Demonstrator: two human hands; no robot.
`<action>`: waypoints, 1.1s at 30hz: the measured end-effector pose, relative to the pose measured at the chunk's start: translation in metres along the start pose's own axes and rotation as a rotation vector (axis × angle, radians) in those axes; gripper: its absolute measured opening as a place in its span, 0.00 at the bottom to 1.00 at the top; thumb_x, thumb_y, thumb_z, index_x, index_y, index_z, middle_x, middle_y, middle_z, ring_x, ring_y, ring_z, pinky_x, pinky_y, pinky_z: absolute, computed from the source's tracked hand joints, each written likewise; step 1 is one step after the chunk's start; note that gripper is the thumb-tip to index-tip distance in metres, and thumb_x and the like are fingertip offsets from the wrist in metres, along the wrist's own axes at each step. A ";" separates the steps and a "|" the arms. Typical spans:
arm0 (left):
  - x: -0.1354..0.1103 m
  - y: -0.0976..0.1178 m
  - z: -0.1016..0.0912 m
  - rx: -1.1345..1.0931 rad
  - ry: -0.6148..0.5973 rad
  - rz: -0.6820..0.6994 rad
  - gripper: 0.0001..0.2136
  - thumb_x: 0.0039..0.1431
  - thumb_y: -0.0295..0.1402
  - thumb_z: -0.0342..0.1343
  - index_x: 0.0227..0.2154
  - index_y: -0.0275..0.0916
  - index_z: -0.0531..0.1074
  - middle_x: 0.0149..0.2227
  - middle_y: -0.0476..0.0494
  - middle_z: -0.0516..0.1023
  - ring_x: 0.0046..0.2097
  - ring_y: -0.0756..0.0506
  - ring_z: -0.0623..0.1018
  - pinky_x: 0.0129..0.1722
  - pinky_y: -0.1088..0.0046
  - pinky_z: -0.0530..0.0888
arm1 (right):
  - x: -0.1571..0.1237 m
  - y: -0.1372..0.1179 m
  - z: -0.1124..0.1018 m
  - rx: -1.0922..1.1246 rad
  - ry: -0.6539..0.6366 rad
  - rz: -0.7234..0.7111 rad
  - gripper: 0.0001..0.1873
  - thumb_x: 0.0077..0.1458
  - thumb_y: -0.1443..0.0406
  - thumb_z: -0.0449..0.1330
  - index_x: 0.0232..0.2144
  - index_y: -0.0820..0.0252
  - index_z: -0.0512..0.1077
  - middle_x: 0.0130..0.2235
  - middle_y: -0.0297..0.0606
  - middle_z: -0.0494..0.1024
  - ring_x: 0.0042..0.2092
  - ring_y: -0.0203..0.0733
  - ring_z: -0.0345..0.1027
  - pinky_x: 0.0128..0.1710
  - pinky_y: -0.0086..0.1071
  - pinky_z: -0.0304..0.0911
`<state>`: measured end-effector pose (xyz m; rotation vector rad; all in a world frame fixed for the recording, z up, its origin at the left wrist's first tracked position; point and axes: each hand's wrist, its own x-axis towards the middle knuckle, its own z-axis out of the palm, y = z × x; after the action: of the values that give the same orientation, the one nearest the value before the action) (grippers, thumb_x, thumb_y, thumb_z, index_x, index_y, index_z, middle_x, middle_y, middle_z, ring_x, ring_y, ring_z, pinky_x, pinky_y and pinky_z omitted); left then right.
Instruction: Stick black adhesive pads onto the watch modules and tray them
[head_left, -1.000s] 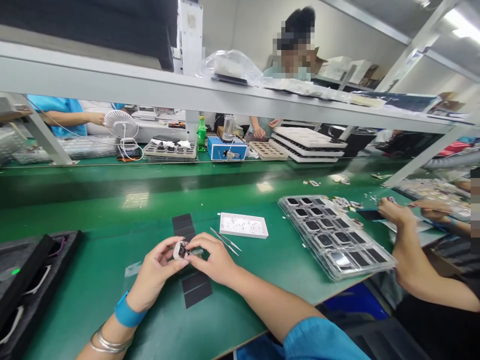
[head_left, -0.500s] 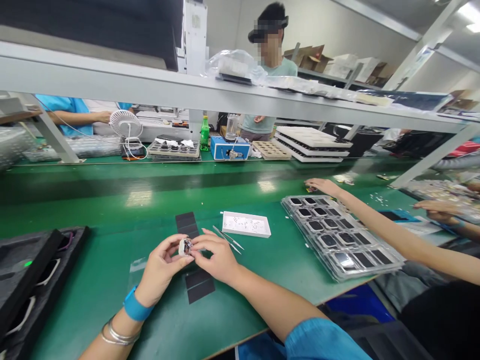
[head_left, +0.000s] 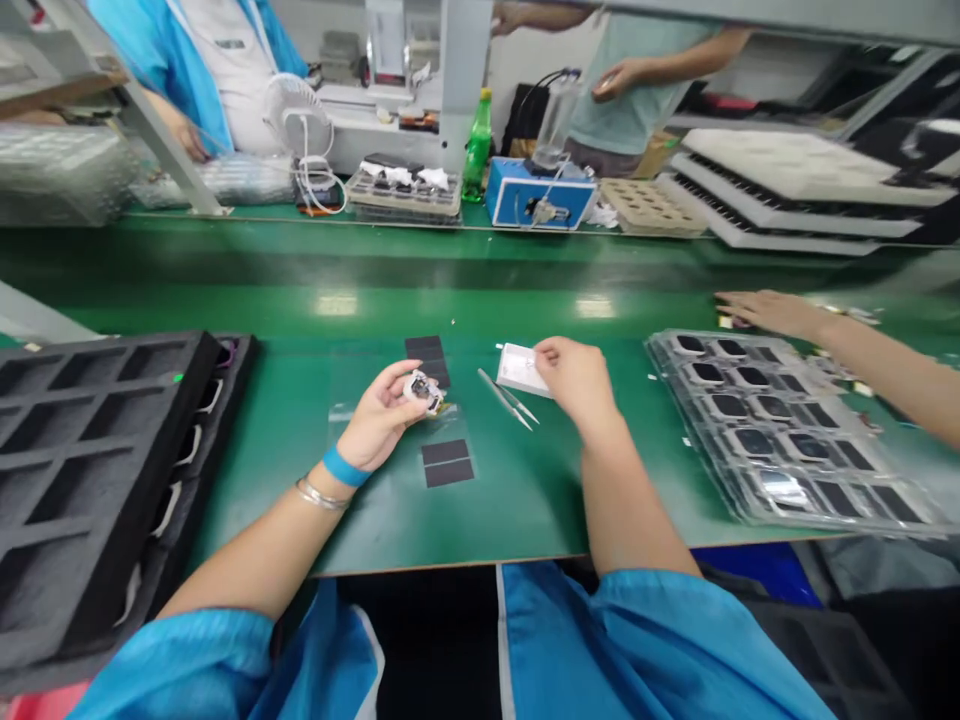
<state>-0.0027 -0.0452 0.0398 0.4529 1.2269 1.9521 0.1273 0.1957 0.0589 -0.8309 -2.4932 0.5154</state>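
Between the thumb and fingers of my left hand (head_left: 376, 420) is a small white watch case (head_left: 421, 390), its open side showing electronic parts inside. My right hand (head_left: 582, 385) is at a shallow white tray (head_left: 517, 375), fingers pinched together over its right end. Whatever is between those fingertips is hidden. Metal tweezers (head_left: 507, 400) lie on the green tabletop just left of and below the tray. Dark rectangular strips (head_left: 448, 463) rest on the table below the watch case, with another dark piece (head_left: 426, 350) behind it.
Black foam trays (head_left: 105, 420) stand at the left, with pale frames in the lower one. At the right sits a clear plastic tray (head_left: 780, 430) of dark watch screens; a co-worker's arm (head_left: 885, 360) reaches behind it. A blue machine (head_left: 536, 195) and green bottle (head_left: 477, 150) stand at the back.
My right hand has left the watch case and moved right to the white tray. My left hand still holds the case. The view has tilted down.
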 end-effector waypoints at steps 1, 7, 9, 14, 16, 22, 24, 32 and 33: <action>0.000 0.001 0.000 -0.021 -0.016 -0.012 0.29 0.35 0.33 0.74 0.43 0.41 0.71 0.40 0.45 0.80 0.41 0.45 0.80 0.42 0.70 0.76 | 0.004 0.010 0.000 -0.073 -0.045 0.066 0.10 0.48 0.74 0.56 0.28 0.60 0.77 0.30 0.42 0.78 0.35 0.48 0.73 0.46 0.45 0.69; -0.001 0.001 -0.001 -0.092 -0.119 -0.028 0.25 0.37 0.29 0.74 0.40 0.39 0.72 0.39 0.45 0.80 0.40 0.46 0.80 0.38 0.74 0.76 | -0.005 -0.004 0.014 -0.112 -0.042 -0.141 0.17 0.51 0.76 0.52 0.35 0.64 0.80 0.42 0.47 0.80 0.44 0.50 0.74 0.51 0.44 0.67; -0.002 0.001 0.000 -0.097 -0.134 -0.022 0.24 0.37 0.28 0.74 0.40 0.39 0.72 0.39 0.44 0.81 0.40 0.46 0.80 0.39 0.74 0.76 | -0.014 -0.022 0.018 -0.032 0.012 -0.216 0.15 0.54 0.72 0.53 0.36 0.63 0.79 0.42 0.46 0.80 0.45 0.51 0.73 0.51 0.46 0.66; -0.002 -0.001 0.000 -0.081 -0.128 -0.019 0.23 0.37 0.27 0.74 0.39 0.38 0.73 0.39 0.44 0.81 0.39 0.48 0.80 0.40 0.74 0.76 | -0.035 -0.057 0.024 0.459 -0.074 -0.230 0.07 0.56 0.63 0.59 0.33 0.58 0.78 0.37 0.38 0.81 0.41 0.45 0.75 0.45 0.39 0.69; -0.001 -0.001 0.000 -0.073 -0.127 -0.020 0.23 0.37 0.27 0.74 0.39 0.38 0.73 0.39 0.45 0.80 0.38 0.49 0.79 0.40 0.74 0.76 | -0.044 -0.066 0.028 0.604 -0.132 -0.234 0.06 0.54 0.62 0.61 0.32 0.57 0.77 0.35 0.36 0.81 0.38 0.42 0.75 0.44 0.37 0.69; 0.001 -0.004 0.000 -0.022 -0.102 -0.006 0.25 0.34 0.27 0.74 0.38 0.37 0.73 0.38 0.45 0.79 0.37 0.49 0.79 0.38 0.74 0.77 | -0.059 -0.076 0.041 0.563 -0.055 -0.298 0.05 0.55 0.66 0.59 0.29 0.57 0.75 0.32 0.34 0.80 0.37 0.41 0.75 0.49 0.40 0.68; 0.001 -0.006 0.001 0.002 -0.076 0.008 0.25 0.33 0.27 0.74 0.38 0.37 0.74 0.37 0.46 0.79 0.37 0.49 0.78 0.39 0.75 0.76 | -0.060 -0.076 0.043 0.448 0.000 -0.420 0.07 0.57 0.68 0.57 0.29 0.57 0.74 0.32 0.35 0.80 0.35 0.40 0.74 0.54 0.42 0.65; 0.003 -0.007 0.003 -0.006 -0.015 -0.002 0.25 0.33 0.27 0.74 0.38 0.37 0.74 0.35 0.48 0.79 0.35 0.51 0.78 0.37 0.77 0.76 | -0.057 -0.075 0.050 0.500 -0.133 -0.340 0.04 0.60 0.65 0.56 0.33 0.57 0.71 0.37 0.37 0.78 0.42 0.41 0.72 0.60 0.47 0.59; 0.002 -0.006 0.002 -0.023 -0.019 -0.007 0.25 0.33 0.28 0.74 0.38 0.38 0.74 0.35 0.48 0.79 0.35 0.51 0.78 0.37 0.77 0.76 | -0.055 -0.074 0.052 0.673 -0.215 -0.245 0.04 0.58 0.63 0.59 0.36 0.56 0.70 0.40 0.38 0.78 0.44 0.41 0.72 0.57 0.45 0.62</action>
<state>-0.0006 -0.0408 0.0356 0.4538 1.1917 1.9499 0.1050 0.0955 0.0347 -0.2119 -2.3049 1.3035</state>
